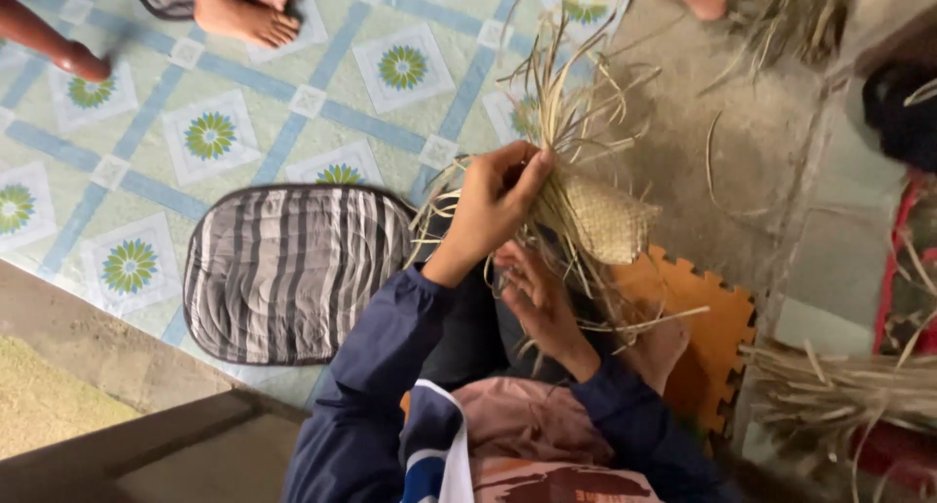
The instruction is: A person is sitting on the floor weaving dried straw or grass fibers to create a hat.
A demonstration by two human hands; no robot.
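Covering the floor, a patterned mat (293, 103) spreads out widest, with a striped grey cushion (288, 274) lying on it and an orange foam tile (708, 337) beside our legs. We hold a small woven pouch (607, 218) above our lap: our left hand (493, 205) pinches its loose straw strands (561, 93), our right hand (537, 298) curls half-open around lower strands.

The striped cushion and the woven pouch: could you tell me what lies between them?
In the head view, the left hand and loose straw strands lie between the striped cushion and the woven pouch.
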